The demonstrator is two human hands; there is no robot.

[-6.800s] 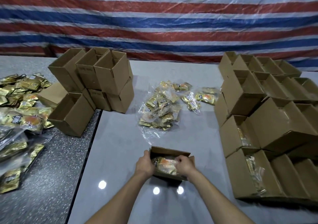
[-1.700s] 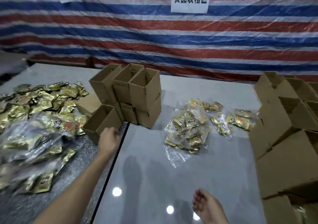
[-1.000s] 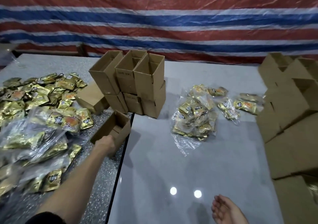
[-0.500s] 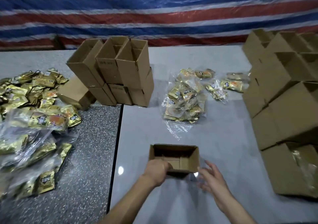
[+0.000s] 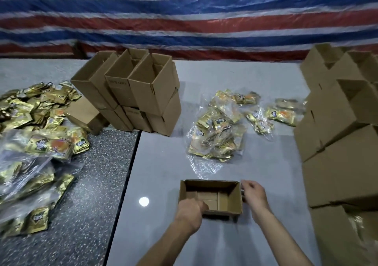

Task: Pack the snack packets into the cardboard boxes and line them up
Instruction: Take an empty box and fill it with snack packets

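An empty open cardboard box [image 5: 212,192] sits on the pale grey table in front of me. My left hand [image 5: 189,214] grips its near left rim. My right hand [image 5: 253,194] rests against the box's right side wall, fingers curled around the corner. Behind the box lies a heap of gold snack packets in clear plastic bags [image 5: 218,132], with a few more packets [image 5: 282,115] to its right. A larger spread of gold packets [image 5: 34,126] covers the dark speckled table on the left.
A stack of empty open boxes [image 5: 141,90] stands at the back centre, one more box [image 5: 86,114] lying beside it. Rows of boxes [image 5: 343,126], some holding packets, fill the right side. A striped tarpaulin [image 5: 184,16] hangs behind. A seam [image 5: 126,175] separates the two tables.
My left hand took an empty box from the left stack and set it down in front of me. My right hand has now come up against the box's right side.
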